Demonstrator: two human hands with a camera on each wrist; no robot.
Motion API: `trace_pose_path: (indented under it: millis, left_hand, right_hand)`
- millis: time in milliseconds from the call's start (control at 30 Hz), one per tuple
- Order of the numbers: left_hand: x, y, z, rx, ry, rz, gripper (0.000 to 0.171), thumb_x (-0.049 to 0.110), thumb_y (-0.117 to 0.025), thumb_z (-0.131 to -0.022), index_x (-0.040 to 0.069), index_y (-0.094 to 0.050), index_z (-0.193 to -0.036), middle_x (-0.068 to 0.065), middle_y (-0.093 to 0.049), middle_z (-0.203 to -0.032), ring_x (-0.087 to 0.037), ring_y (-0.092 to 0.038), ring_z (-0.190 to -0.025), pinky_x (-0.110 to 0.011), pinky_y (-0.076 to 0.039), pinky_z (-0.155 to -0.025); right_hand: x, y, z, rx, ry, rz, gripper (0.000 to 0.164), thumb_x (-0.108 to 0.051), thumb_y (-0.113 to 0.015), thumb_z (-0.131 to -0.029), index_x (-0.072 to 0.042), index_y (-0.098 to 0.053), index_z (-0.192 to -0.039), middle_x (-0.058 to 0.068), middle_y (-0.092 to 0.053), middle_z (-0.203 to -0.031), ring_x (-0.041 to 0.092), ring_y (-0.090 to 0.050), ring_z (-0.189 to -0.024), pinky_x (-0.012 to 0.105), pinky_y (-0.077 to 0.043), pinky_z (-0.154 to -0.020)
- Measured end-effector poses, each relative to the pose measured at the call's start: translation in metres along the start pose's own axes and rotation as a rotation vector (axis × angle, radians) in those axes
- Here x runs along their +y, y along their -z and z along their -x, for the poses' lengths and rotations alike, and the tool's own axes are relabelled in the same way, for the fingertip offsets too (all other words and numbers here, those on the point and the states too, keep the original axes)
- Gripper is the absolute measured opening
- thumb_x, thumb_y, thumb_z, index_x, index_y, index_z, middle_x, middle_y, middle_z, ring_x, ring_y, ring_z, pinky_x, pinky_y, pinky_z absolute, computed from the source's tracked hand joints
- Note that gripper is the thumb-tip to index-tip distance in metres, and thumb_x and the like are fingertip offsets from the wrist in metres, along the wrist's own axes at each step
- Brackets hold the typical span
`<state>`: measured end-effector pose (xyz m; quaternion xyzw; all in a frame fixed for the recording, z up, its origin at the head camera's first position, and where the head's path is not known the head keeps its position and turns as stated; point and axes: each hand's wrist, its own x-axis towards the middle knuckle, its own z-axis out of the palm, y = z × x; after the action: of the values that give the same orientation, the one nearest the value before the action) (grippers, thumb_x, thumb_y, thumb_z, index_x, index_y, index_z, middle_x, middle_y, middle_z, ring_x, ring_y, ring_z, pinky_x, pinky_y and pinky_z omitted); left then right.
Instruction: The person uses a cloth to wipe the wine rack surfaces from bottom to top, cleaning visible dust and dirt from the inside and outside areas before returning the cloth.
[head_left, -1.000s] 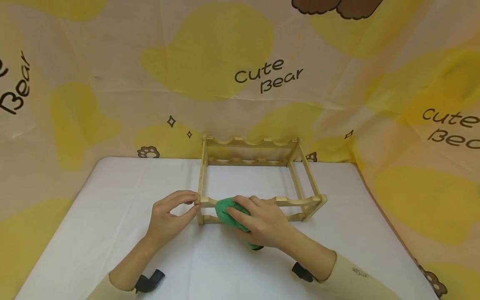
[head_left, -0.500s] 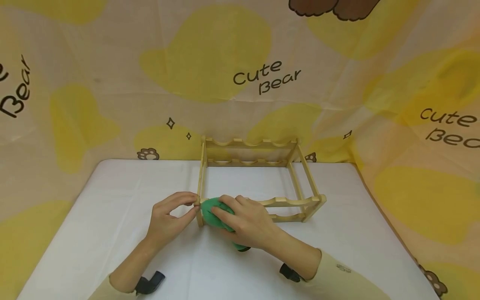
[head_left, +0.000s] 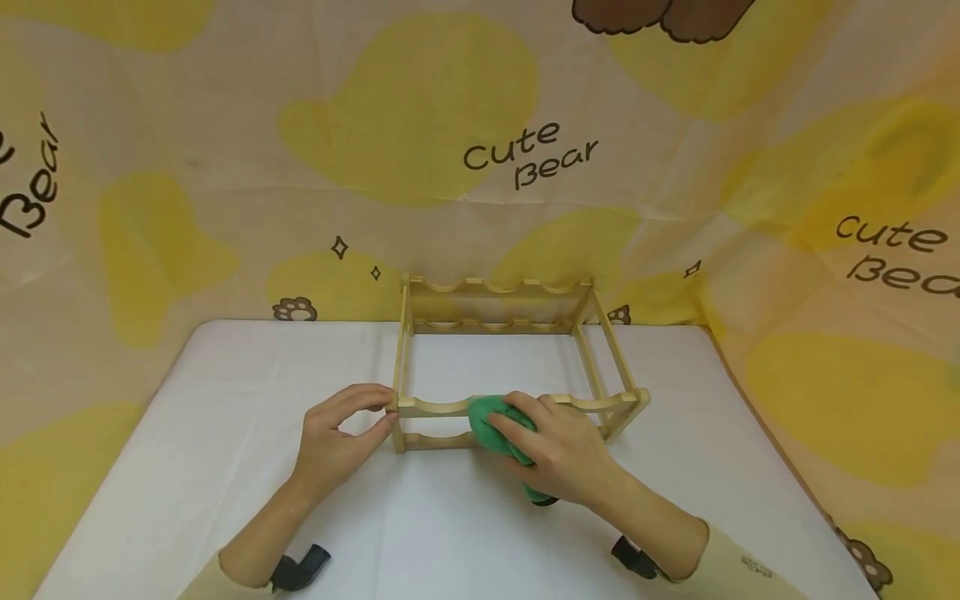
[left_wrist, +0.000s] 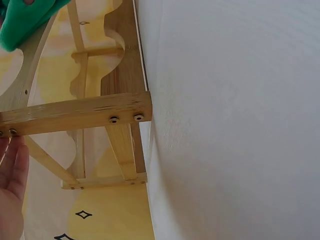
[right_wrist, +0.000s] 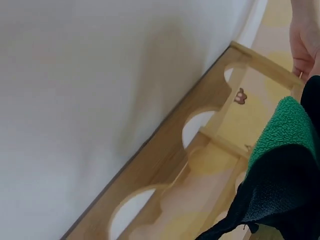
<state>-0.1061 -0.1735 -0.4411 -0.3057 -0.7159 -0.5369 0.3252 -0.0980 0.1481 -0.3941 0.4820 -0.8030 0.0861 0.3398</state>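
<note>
Observed: folded green terry cloth with a dark edge (head_left: 501, 429), gripped bunched under curled fingers of right hand (head_left: 564, 452). Located about mid-length on near upper rail (head_left: 433, 409) of pale wooden open-frame rack with scalloped rails (head_left: 501, 289); cannot tell how firmly pressed. Key relation: long axis of rail running left to right, with bare rail both sides of cloth; nearer to cloth, right hand, on its near right side. Left hand (head_left: 336, 440): narrow, thumb and fingertips pinching near left upper corner of rack. In left wrist view: paired round metal fasteners (left_wrist: 114, 120) in left end of rack. Beneath: white surface (head_left: 427, 525). Behind rack: beige-and-yellow printed fabric backdrop (head_left: 420, 108).
</note>
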Motion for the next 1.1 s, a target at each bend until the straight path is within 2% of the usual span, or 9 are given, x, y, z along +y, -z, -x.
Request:
trace_pose_path:
  millis: [167,433,467,533,600,633,700,867,1100]
  left_hand:
    - [0.001,0.001,0.000,-0.008,-0.010,-0.009,0.046,-0.022,-0.083,-0.062,-0.002,-0.078,-0.104,-0.018,-0.076,-0.100,-0.011,-0.070,-0.092,-0.015,-0.058,-0.085]
    - [0.000,-0.001,-0.002,-0.021,-0.048,-0.023,0.044,-0.018,-0.083,-0.063,-0.002,-0.078,-0.104,-0.017,-0.076,-0.101,-0.013,-0.071,-0.095,-0.016,-0.058,-0.088]
    - [0.000,-0.001,-0.002,-0.023,-0.053,-0.031,0.044,-0.017,-0.083,-0.064,-0.002,-0.078,-0.104,-0.017,-0.076,-0.101,-0.013,-0.071,-0.095,-0.016,-0.058,-0.088]
    - [0.000,-0.001,-0.002,-0.028,-0.062,-0.045,0.043,-0.015,-0.084,-0.064,-0.001,-0.078,-0.105,-0.016,-0.076,-0.102,-0.016,-0.071,-0.095,-0.015,-0.057,-0.089]
    - [0.000,-0.002,-0.003,-0.034,-0.071,-0.051,0.042,-0.012,-0.084,-0.065,-0.001,-0.078,-0.104,-0.016,-0.076,-0.102,-0.018,-0.072,-0.095,-0.015,-0.057,-0.090]
    - [0.000,-0.003,-0.003,-0.035,-0.074,-0.052,0.042,-0.012,-0.084,-0.065,-0.001,-0.078,-0.104,-0.017,-0.076,-0.102,-0.019,-0.072,-0.095,-0.015,-0.056,-0.091]
    - [0.000,-0.004,-0.004,-0.040,-0.080,-0.056,0.041,-0.012,-0.084,-0.065,0.000,-0.078,-0.103,-0.017,-0.075,-0.102,-0.022,-0.072,-0.095,-0.014,-0.056,-0.091]
    - [0.001,-0.005,-0.005,-0.043,-0.087,-0.066,0.040,-0.013,-0.084,-0.064,0.000,-0.078,-0.102,-0.017,-0.075,-0.102,-0.023,-0.072,-0.093,-0.014,-0.056,-0.091]
    - [0.001,-0.005,-0.006,-0.037,-0.110,-0.068,0.036,-0.013,-0.083,-0.066,0.000,-0.078,-0.098,-0.016,-0.074,-0.099,-0.025,-0.072,-0.084,-0.014,-0.057,-0.089]
  right_hand:
    - [0.011,0.011,0.021,-0.025,-0.044,0.013,0.066,-0.024,-0.100,-0.061,-0.009,-0.072,-0.120,0.015,-0.068,-0.117,0.027,-0.071,-0.085,0.037,-0.066,-0.068]
    - [0.023,0.028,0.048,-0.026,-0.062,0.030,0.069,-0.019,-0.097,-0.059,-0.007,-0.072,-0.122,0.018,-0.068,-0.119,0.030,-0.071,-0.080,0.039,-0.065,-0.060]
    - [0.024,0.030,0.051,-0.030,-0.067,0.029,0.067,-0.019,-0.096,-0.061,-0.007,-0.072,-0.122,0.019,-0.068,-0.119,0.030,-0.072,-0.080,0.039,-0.065,-0.060]
    - [0.027,0.033,0.056,-0.030,-0.078,0.028,0.049,-0.022,-0.087,-0.076,-0.007,-0.072,-0.122,0.019,-0.069,-0.119,0.033,-0.072,-0.082,0.041,-0.065,-0.059]
    - [0.029,0.037,0.061,-0.030,-0.084,0.034,0.035,-0.027,-0.072,-0.092,-0.007,-0.073,-0.120,0.020,-0.069,-0.117,0.034,-0.072,-0.082,0.042,-0.065,-0.059]
    - [0.030,0.039,0.063,-0.032,-0.086,0.039,0.033,-0.030,-0.064,-0.097,-0.007,-0.073,-0.120,0.020,-0.069,-0.116,0.034,-0.072,-0.082,0.043,-0.065,-0.059]
    - [0.033,0.043,0.067,-0.035,-0.087,0.052,0.041,-0.036,-0.049,-0.104,-0.006,-0.073,-0.118,0.021,-0.069,-0.115,0.035,-0.072,-0.082,0.043,-0.064,-0.058]
    - [0.040,0.053,0.075,-0.040,-0.087,0.080,0.047,-0.040,-0.045,-0.107,-0.005,-0.074,-0.115,0.022,-0.069,-0.113,0.035,-0.072,-0.081,0.043,-0.064,-0.056]
    - [0.050,0.066,0.085,-0.042,-0.115,0.129,0.046,-0.040,-0.046,-0.106,-0.005,-0.074,-0.115,0.022,-0.069,-0.113,0.036,-0.070,-0.076,0.044,-0.062,-0.052]
